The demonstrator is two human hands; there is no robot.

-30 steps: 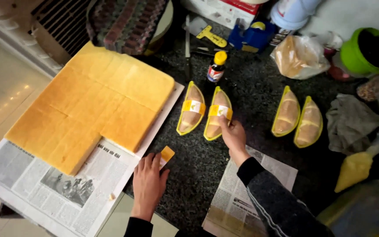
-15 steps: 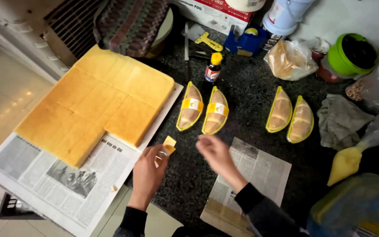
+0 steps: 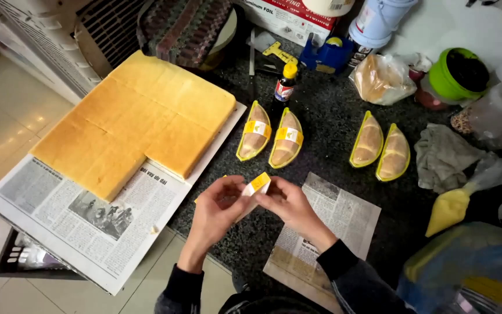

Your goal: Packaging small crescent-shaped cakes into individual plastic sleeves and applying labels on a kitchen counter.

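Both hands meet over the dark counter. My left hand and my right hand pinch a small yellow-and-white sticker label between their fingertips. Just beyond the hands lie two wrapped half-moon cakes in yellow-edged trays, each with a yellow label. Another two wrapped cakes lie further right, without labels. A large sheet of yellow sponge cake, cut into squares with one corner piece gone, rests on newspaper at the left.
A dark bottle with a yellow cap stands behind the cakes. A yellow piping bag, a grey cloth, a green tub, a bagged bun and a second newspaper sheet lie around.
My right hand left the labelled cakes and came toward me. My left hand lifted the small label off the counter, and both hands now hold it together.
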